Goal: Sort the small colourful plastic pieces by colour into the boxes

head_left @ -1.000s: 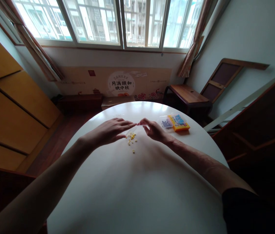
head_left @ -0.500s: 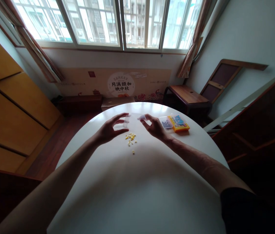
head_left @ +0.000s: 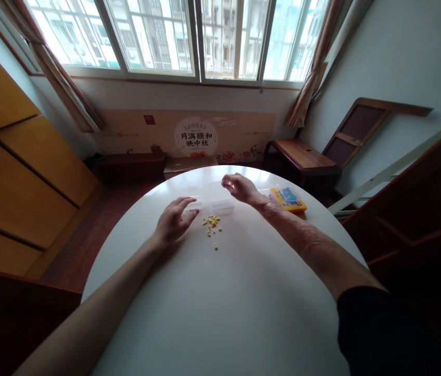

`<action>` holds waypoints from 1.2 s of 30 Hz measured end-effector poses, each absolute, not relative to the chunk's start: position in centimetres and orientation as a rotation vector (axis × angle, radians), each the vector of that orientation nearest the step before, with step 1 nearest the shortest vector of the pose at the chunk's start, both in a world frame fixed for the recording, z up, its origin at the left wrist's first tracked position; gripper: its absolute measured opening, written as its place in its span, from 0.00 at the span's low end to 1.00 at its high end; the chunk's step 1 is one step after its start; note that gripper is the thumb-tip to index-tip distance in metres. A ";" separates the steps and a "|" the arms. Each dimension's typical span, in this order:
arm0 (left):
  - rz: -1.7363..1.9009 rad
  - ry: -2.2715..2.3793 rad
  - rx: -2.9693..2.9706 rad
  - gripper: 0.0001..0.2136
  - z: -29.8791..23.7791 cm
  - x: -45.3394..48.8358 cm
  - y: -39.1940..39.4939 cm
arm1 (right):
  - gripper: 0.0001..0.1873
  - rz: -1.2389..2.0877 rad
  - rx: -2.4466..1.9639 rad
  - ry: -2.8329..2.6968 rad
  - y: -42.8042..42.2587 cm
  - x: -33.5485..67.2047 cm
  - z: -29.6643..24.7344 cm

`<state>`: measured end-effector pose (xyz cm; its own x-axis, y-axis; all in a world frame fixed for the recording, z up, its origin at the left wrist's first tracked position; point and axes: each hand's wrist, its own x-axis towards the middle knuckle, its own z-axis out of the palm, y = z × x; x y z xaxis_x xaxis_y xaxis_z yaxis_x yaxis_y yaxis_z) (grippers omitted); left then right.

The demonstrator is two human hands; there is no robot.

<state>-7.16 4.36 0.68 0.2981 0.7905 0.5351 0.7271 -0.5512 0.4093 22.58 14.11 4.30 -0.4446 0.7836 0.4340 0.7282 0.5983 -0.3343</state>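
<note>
My left hand (head_left: 176,218) is low over the white table, thumb and fingers apart, beside a clear plastic piece (head_left: 194,204). Whether its fingertips touch that piece is hard to see. To the right lies a clear plastic box (head_left: 223,205), just behind a loose pile of small yellow pieces (head_left: 212,221). One yellow piece (head_left: 216,247) sits apart, nearer to me. Beyond the box, my right hand (head_left: 239,188) has its fingers pinched at the edge of a faint transparent plastic piece (head_left: 217,186), whose outline blurs into the tabletop glare.
A yellow box (head_left: 293,204) with a clear case of blue pieces (head_left: 288,195) on it stands at the table's right. My right wrist partly covers another clear case beside it. The round white table (head_left: 220,313) has a wooden bench (head_left: 300,153) beyond its far right edge.
My left hand has moved down and left, away from the clear plastic it was around. A clear box now lies behind the yellow pieces. My right hand has shifted slightly farther away.
</note>
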 end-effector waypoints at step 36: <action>1.063 1.408 2.548 0.21 0.7 -6.8 3.6 | 0.53 0.264 -1.195 -2.698 11.5 37.4 4.8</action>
